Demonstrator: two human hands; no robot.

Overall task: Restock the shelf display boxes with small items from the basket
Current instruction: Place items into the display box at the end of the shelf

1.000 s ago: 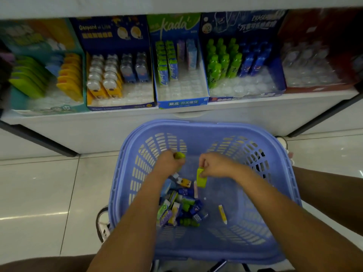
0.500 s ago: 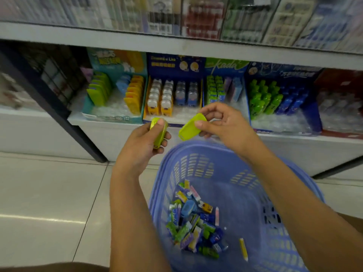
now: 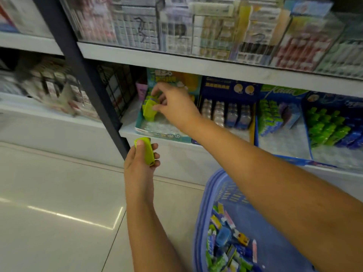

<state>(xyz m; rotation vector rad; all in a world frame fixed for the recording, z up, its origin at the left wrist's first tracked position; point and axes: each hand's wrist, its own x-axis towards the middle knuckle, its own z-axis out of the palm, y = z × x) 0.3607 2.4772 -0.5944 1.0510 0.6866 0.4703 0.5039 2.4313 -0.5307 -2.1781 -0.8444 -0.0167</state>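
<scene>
Left hand grips a green item upright, thumb on its top, held low in front of the shelf edge. Right hand reaches into the teal box at the shelf's left end, fingers pinching a second green item by the row of green ones there. Basket sits lower right on the floor, a pile of small items in its bottom. More display boxes stand to the right

Dim, motion-blurred upper shelves; glare streaks the floor.
</scene>
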